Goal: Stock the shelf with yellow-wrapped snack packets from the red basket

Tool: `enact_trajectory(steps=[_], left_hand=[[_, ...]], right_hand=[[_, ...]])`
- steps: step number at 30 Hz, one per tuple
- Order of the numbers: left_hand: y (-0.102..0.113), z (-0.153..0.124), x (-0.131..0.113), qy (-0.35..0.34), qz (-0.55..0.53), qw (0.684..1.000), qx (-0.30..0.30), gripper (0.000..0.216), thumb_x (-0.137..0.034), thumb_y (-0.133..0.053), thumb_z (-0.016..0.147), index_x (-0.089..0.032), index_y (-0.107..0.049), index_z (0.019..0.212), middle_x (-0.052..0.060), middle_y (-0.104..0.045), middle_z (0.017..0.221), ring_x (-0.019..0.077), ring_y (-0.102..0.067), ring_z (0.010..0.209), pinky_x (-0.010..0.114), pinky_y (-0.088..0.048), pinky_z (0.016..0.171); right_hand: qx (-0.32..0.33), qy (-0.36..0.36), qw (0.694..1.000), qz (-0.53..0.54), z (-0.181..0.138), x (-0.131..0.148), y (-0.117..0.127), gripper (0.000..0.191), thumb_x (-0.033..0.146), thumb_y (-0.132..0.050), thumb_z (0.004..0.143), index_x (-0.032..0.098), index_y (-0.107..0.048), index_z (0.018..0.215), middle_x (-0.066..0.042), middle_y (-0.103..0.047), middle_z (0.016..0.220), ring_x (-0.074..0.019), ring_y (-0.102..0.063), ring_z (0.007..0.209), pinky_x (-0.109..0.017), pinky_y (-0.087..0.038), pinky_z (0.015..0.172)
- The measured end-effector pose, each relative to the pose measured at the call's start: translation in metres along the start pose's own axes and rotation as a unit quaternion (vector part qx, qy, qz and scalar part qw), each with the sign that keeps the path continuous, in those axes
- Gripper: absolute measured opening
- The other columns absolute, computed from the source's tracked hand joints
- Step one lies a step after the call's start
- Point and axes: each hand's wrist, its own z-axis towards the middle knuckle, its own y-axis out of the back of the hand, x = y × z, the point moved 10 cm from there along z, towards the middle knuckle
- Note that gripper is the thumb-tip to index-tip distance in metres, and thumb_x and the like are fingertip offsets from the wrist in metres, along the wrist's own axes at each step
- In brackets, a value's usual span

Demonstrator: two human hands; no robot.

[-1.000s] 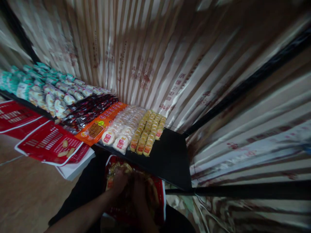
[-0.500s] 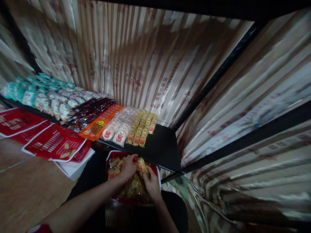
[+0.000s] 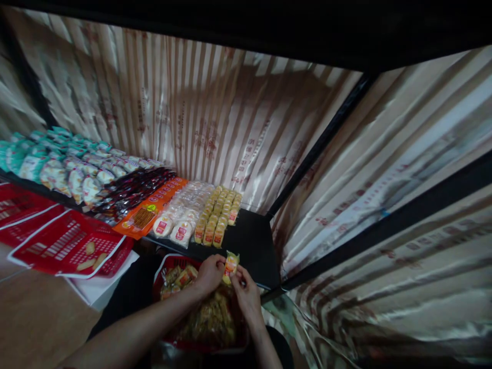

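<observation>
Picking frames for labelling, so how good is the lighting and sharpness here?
Head view: dim overall; the lower part around the left hand, right hand and red plastic basket is underexposed. The small yellow wrapped snack packet is soft. Wide-angle distortion bends the striped curtain, smeared at right.

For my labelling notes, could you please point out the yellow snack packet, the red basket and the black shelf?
Yellow snack packet [image 3: 231, 264]: head view, wrapper middle.
Red basket [image 3: 159, 266]: head view, left rim.
Black shelf [image 3: 251, 246]: head view, bare top.
</observation>
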Motion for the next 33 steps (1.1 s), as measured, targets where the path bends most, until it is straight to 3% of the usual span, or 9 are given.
enact_trajectory(steps=[8,12,15,19,33], left_hand=[[-0.014,0.026,-0.029,-0.023,-0.041,0.998,-0.039,0.031,-0.014,-0.044,0.080,-0.017,-0.060,0.106,0.006,-0.063,0.110,0.0149,-0.060,0.097,0.025,-0.044,0.091],[-0.027,0.046,-0.044,-0.038,-0.061,0.997,-0.028,0.035,-0.017,-0.039,0.084,-0.012,-0.060,0.112,0.012,-0.056,0.126,0.0173,-0.051,0.118,0.027,-0.034,0.107],[-0.042,0.066,-0.036,0.010,-0.102,0.995,-0.013,0.042,-0.020,-0.040,0.085,-0.012,-0.054,0.124,0.011,-0.043,0.142,0.0183,-0.037,0.133,0.029,-0.023,0.114],[-0.052,0.089,-0.027,0.045,-0.156,0.986,-0.027,0.049,-0.021,-0.039,0.086,-0.009,-0.044,0.133,0.012,-0.036,0.146,0.0185,-0.030,0.137,0.031,-0.018,0.117],[-0.069,0.127,0.000,0.039,-0.158,0.985,-0.062,0.051,-0.025,-0.035,0.088,-0.006,-0.041,0.134,0.014,-0.038,0.144,0.0201,-0.032,0.136,0.031,-0.019,0.116]], right_hand=[[-0.075,0.051,0.995,-0.027,0.066,0.003,0.021,0.041,0.043,-0.056,0.072,0.016,-0.066,0.102,-0.007,-0.070,0.086,-0.0184,-0.066,0.073,-0.029,-0.053,0.069],[-0.107,0.055,0.991,-0.056,0.107,0.000,0.023,0.039,0.040,-0.054,0.072,0.017,-0.066,0.101,-0.006,-0.070,0.085,-0.0185,-0.066,0.073,-0.030,-0.052,0.069],[-0.102,0.040,0.991,-0.070,0.135,-0.005,0.016,0.043,0.041,-0.052,0.070,0.016,-0.065,0.103,-0.007,-0.070,0.089,-0.0188,-0.065,0.077,-0.030,-0.052,0.071],[-0.081,0.033,0.995,-0.039,0.160,-0.008,0.003,0.052,0.046,-0.052,0.068,0.013,-0.063,0.106,-0.011,-0.068,0.096,-0.0206,-0.065,0.082,-0.031,-0.051,0.075],[-0.092,0.044,0.993,-0.050,0.186,-0.015,-0.005,0.052,0.051,-0.052,0.072,0.016,-0.063,0.109,-0.011,-0.066,0.103,-0.0224,-0.062,0.088,-0.035,-0.048,0.082]])
